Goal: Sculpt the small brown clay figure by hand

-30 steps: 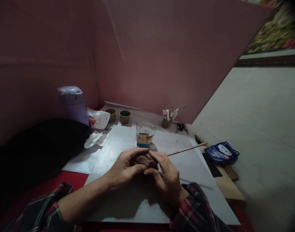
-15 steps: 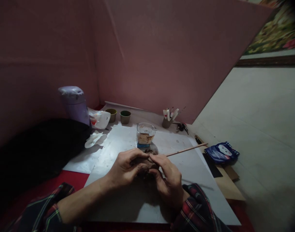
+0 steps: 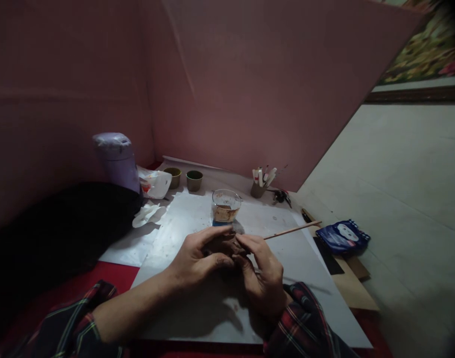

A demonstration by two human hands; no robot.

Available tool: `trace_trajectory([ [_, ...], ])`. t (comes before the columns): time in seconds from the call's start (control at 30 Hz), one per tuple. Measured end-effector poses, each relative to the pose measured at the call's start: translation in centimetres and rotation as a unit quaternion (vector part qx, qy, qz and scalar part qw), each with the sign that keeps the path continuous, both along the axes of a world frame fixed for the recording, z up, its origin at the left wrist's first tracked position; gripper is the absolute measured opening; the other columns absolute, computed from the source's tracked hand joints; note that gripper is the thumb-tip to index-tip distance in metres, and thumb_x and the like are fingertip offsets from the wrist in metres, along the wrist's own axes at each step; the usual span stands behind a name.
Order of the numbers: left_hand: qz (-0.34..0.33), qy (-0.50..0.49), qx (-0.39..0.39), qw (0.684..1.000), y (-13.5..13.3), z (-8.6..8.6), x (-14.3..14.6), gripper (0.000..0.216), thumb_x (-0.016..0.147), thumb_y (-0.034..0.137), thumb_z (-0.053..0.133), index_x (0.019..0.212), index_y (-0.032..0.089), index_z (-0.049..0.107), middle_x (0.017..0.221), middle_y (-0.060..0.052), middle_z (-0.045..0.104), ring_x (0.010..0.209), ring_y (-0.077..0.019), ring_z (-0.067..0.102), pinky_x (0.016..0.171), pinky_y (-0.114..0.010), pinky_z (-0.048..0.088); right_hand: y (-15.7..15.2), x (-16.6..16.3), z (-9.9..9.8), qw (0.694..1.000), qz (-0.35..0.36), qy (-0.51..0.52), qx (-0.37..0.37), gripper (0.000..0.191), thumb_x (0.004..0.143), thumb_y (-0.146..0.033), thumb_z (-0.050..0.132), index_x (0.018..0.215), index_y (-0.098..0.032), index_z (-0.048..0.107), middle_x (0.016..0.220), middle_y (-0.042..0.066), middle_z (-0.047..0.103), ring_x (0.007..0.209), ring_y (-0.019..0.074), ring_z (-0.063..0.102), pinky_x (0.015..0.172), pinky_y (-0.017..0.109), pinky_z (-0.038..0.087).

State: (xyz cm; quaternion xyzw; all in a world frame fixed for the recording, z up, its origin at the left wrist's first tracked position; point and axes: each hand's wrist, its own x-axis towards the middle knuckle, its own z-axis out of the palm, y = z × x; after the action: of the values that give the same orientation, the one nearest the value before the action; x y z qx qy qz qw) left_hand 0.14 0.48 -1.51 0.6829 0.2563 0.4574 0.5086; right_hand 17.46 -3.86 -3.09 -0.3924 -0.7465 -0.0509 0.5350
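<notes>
Both my hands are cupped round a brown lump of clay (image 3: 224, 244) over a white sheet (image 3: 212, 318) on the table. My left hand (image 3: 197, 258) wraps it from the left, thumb below and fingers curled over the top. My right hand (image 3: 262, 271) grips it from the right, fingertips pressing its upper edge. Most of the clay is hidden between the fingers. A glass cup of brownish water (image 3: 226, 207) stands just beyond the hands, and a thin wooden stick (image 3: 292, 229) lies to the right of them.
A lilac flask (image 3: 117, 161), a crumpled white packet (image 3: 154, 183), two small cups (image 3: 182, 178) and a pot of tools (image 3: 260, 183) line the back under a pink screen. A blue packet (image 3: 342, 235) lies at the right edge. A black cloth (image 3: 55, 233) covers the left.
My fingers have shifted on the clay, the right hand turning and pressing at its top edge. The hands stay in the same place. Nothing else has moved.
</notes>
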Motion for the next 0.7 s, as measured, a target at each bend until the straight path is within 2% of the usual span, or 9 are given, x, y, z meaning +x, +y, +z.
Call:
trace_trajectory([
  [0.07, -0.005, 0.003, -0.007, 1.000, 0.00, 0.05, -0.06, 0.048, 0.076, 0.017, 0.068, 0.123, 0.016, 0.060, 0.111, -0.009, 0.072, 0.099, -0.0210, 0.069, 0.089, -0.033, 0.054, -0.02, 0.04, 0.10, 1.000, -0.007, 0.003, 0.002, 0.039, 0.086, -0.004, 0.053, 0.121, -0.020, 0.056, 0.108, 0.010, 0.064, 0.101, 0.0188, 0.065, 0.086, 0.034, 0.058],
  [0.2, 0.037, 0.041, 0.018, 0.998, 0.07, 0.27, -0.21, 0.022, 0.087, 0.025, 0.059, 0.105, 0.015, 0.067, 0.102, -0.007, 0.074, 0.093, -0.0184, 0.069, 0.086, -0.030, 0.054, 0.03, 0.06, 0.24, 1.000, 0.001, -0.001, -0.015, 0.037, 0.087, -0.007, 0.054, 0.121, -0.021, 0.055, 0.111, 0.010, 0.062, 0.104, 0.0196, 0.063, 0.088, 0.035, 0.057],
  [0.43, 0.058, 0.056, 0.088, 0.993, -0.01, 0.24, -0.30, 0.020, 0.086, 0.021, 0.059, 0.103, 0.015, 0.067, 0.099, -0.007, 0.074, 0.090, -0.0181, 0.069, 0.081, -0.028, 0.054, 0.31, 0.42, 0.00, 0.999, 0.021, -0.005, -0.036, 0.045, 0.088, -0.028, 0.062, 0.130, -0.020, 0.049, 0.114, 0.013, 0.062, 0.106, 0.0246, 0.063, 0.087, 0.041, 0.058],
  [0.53, 0.056, 0.067, 0.108, 0.990, 0.03, 0.12, -0.28, 0.018, 0.085, 0.022, 0.061, 0.100, 0.014, 0.068, 0.094, -0.008, 0.074, 0.085, -0.0175, 0.069, 0.078, -0.027, 0.054, 0.21, 0.42, 0.00, 0.998, 0.047, -0.016, -0.035, 0.039, 0.089, -0.023, 0.061, 0.127, -0.021, 0.053, 0.109, 0.011, 0.065, 0.099, 0.0218, 0.066, 0.083, 0.037, 0.059],
  [0.7, 0.038, 0.053, 0.115, 0.991, 0.30, -0.08, -0.22, 0.017, 0.085, 0.024, 0.063, 0.096, 0.014, 0.071, 0.088, -0.007, 0.074, 0.077, -0.0156, 0.068, 0.071, -0.024, 0.054, -0.07, 0.11, 0.43, 0.999, 0.042, -0.010, -0.030, 0.032, 0.088, -0.012, 0.058, 0.118, -0.021, 0.059, 0.105, 0.010, 0.067, 0.095, 0.0191, 0.068, 0.080, 0.032, 0.060],
])
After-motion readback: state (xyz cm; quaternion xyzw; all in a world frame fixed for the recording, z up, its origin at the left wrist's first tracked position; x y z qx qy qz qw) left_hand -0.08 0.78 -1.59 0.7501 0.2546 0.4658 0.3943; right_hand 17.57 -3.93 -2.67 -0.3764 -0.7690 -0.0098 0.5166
